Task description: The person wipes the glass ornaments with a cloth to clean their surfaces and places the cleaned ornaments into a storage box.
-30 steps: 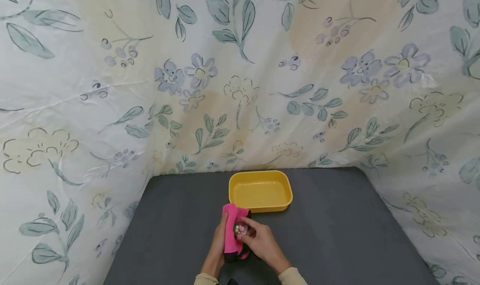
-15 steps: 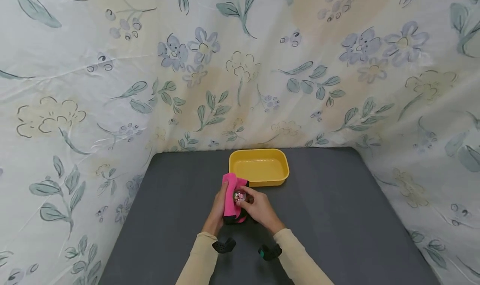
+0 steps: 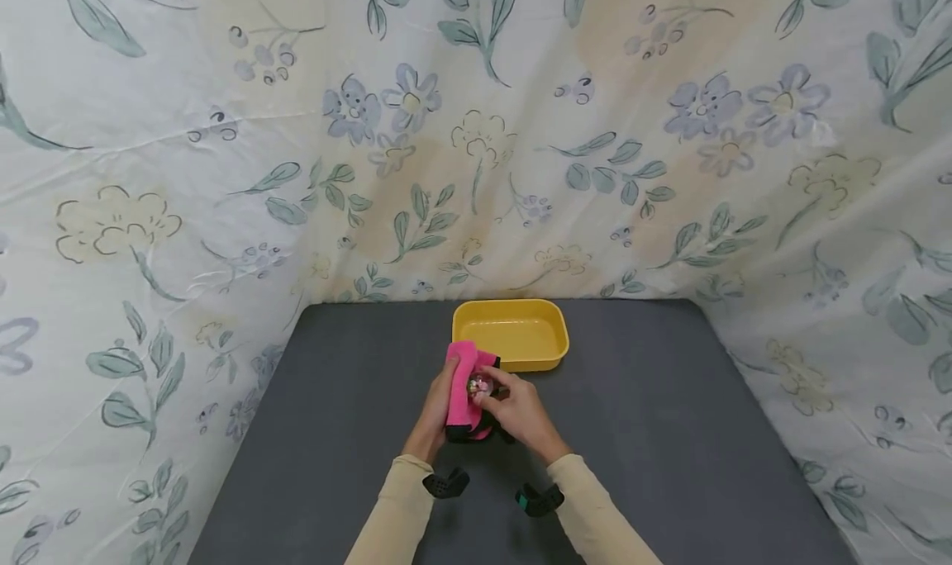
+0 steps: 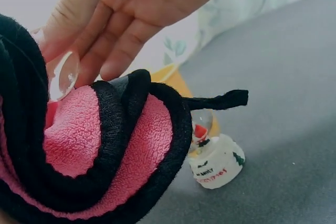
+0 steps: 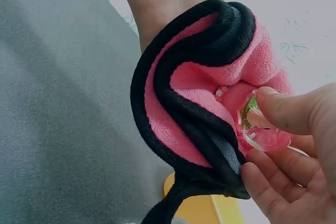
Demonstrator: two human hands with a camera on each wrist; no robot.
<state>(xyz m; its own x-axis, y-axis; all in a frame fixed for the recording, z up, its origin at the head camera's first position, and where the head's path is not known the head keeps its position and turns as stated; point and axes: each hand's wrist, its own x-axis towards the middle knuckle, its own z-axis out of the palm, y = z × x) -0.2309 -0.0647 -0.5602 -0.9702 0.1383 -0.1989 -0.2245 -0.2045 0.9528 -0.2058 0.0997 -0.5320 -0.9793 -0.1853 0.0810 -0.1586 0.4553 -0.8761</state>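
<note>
A pink cloth with black edging (image 3: 463, 391) is folded in my left hand (image 3: 435, 408), which grips it from the left side. My right hand (image 3: 526, 416) pinches a small clear ball (image 3: 479, 386) with colourful bits inside, against the cloth. In the right wrist view the thumb and fingers hold the clear ball (image 5: 254, 124) in a fold of the pink terry cloth (image 5: 194, 90); green shows through it. In the left wrist view a small snow globe with a white lettered base (image 4: 218, 163) stands on the table behind the cloth's black loop (image 4: 223, 100).
A yellow tray (image 3: 513, 366) lies just beyond the hands on the dark grey table (image 3: 632, 433). Floral fabric (image 3: 483, 218) hangs at the back and both sides. Each wrist carries a black band-mounted device.
The view has tilted, so hands and tray appear higher than a second ago. The right hand keeps holding the clear ball against the cloth, with only slight shifts.
</note>
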